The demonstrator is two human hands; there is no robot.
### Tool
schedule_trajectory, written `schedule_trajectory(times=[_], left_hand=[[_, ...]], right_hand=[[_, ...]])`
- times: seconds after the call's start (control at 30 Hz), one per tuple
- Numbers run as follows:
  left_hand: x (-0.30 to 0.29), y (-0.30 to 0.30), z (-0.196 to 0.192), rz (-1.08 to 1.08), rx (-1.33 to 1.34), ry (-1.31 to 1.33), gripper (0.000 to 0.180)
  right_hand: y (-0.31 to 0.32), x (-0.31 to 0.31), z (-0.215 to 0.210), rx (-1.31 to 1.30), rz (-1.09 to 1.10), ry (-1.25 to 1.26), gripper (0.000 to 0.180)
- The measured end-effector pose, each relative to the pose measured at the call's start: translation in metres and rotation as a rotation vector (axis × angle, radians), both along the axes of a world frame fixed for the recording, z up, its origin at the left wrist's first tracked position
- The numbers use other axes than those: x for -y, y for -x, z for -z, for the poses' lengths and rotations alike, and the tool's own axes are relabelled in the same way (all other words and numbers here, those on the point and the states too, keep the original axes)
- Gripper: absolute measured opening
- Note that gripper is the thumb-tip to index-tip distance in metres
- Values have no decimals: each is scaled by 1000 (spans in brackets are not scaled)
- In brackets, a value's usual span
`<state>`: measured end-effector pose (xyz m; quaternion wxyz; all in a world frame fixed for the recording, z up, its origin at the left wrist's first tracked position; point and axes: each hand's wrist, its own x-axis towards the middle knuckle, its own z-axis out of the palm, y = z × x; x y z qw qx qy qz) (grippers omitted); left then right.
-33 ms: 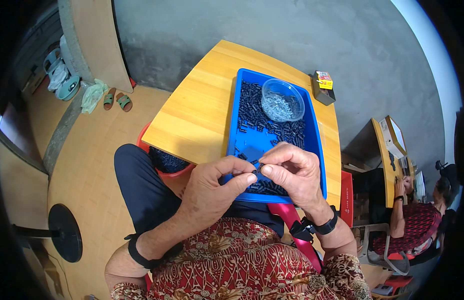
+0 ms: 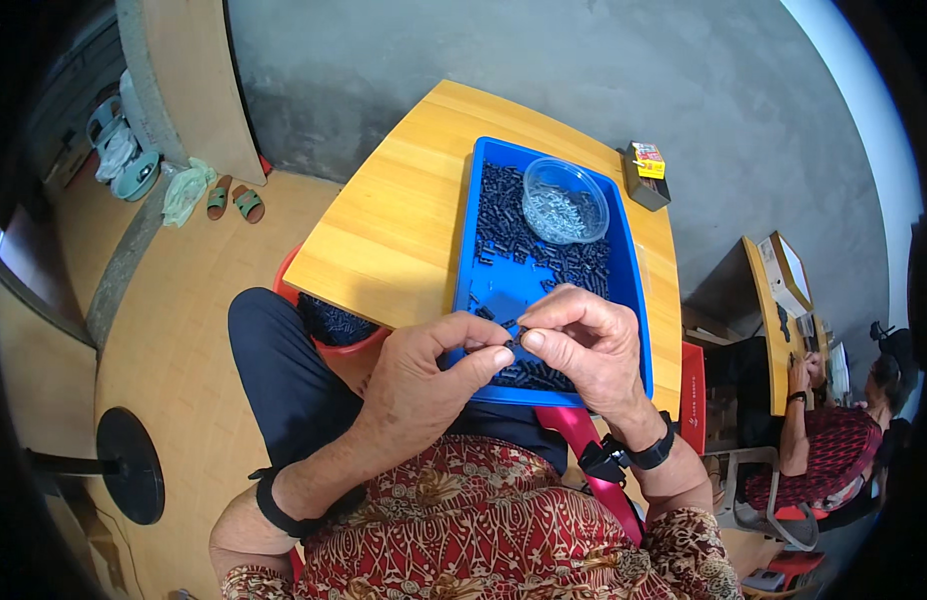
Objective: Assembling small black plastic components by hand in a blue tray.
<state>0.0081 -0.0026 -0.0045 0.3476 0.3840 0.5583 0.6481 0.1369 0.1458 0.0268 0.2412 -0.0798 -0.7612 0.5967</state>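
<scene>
Left hand (image 2: 409, 378) and right hand (image 2: 592, 350), pinching a small black part (image 2: 513, 343), partly block a blue tray (image 2: 499, 282); a clear tub (image 2: 559, 239) stands amid loose pieces (image 2: 500, 208).

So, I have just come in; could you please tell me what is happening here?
The wearer's left hand and right hand are pinching a small black part above the near end of a blue tray; its details are too small to tell. In the tray are many loose black pieces and a clear round tub of small silvery pieces. At the right, a co-worker sits at another table.
</scene>
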Motion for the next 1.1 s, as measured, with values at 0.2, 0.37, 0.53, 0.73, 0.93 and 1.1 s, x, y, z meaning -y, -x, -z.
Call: schedule_trajectory(times=[0.2, 0.37, 0.53, 0.73, 0.93, 1.1], left_hand=[[1, 0, -2, -12, -11, 57, 19], [1, 0, -1, -13, -22, 43, 19], [1, -2, 1, -14, 7, 21, 18], [2, -2, -1, 13, -31, 47, 14], [2, 6, -14, 41, 92, 136, 18], [4, 10, -16, 76, 293, 149, 23]], right_hand=[[1, 1, 3, -14, 40, -103, 10], [0, 1, 7, -67, 61, -256, 10], [1, 3, 4, -103, 48, -475, 13], [1, 6, 13, -247, 64, -758, 17], [5, 6, 8, -201, 77, -801, 37], [11, 4, 3, -194, 103, -849, 40]])
